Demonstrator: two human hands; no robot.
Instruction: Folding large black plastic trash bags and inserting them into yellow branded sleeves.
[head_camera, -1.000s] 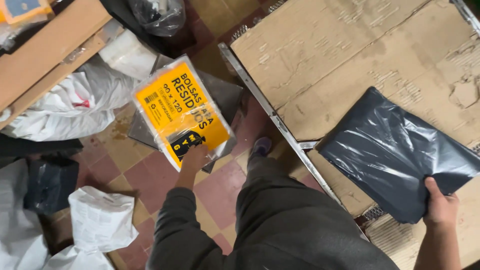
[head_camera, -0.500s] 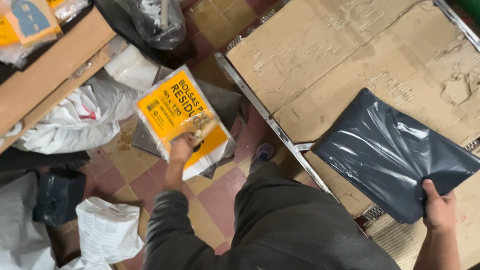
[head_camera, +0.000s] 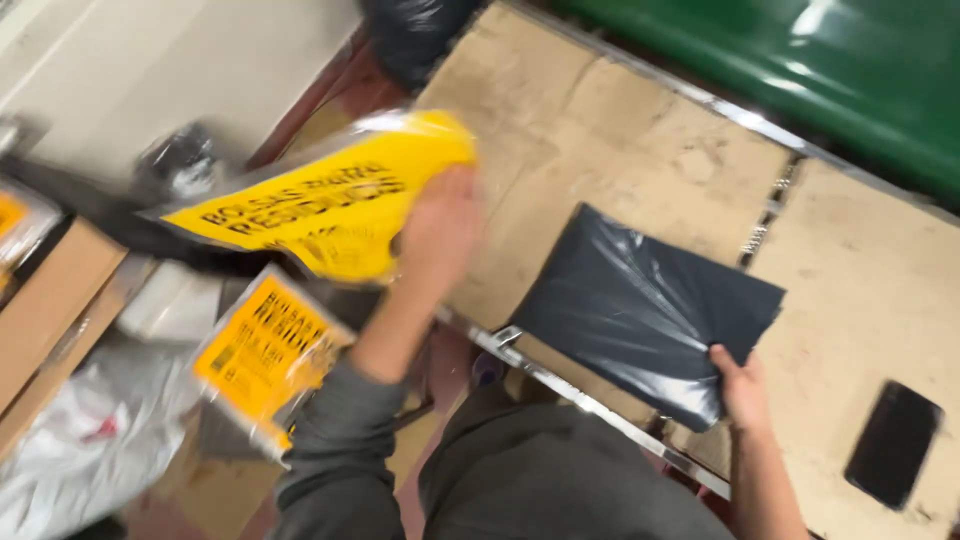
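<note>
L hand (head_camera: 438, 228) now up at table height, fingers pinching a yellow plastic pack (head_camera: 330, 205), blurred, lifted off the floor pile since 0.5 s ago; a second yellow pack (head_camera: 262, 350) remains below. R hand (head_camera: 742, 388) still grips the dark grey mailer bag (head_camera: 640, 310) at its corner, flat on cardboard-covered table (head_camera: 620, 130), near a black phone (head_camera: 892, 443).

Packing or storeroom work area. Metal-framed bench (head_camera: 590, 400) topped with worn cardboard (head_camera: 620, 140), centre to 3 o'clock. Stock of yellow printed bag packs (head_camera: 262, 352) at 8 o'clock, white plastic sacks (head_camera: 90, 440) on tiled floor, wooden shelf (head_camera: 45, 310) at 9 o'clock.
</note>
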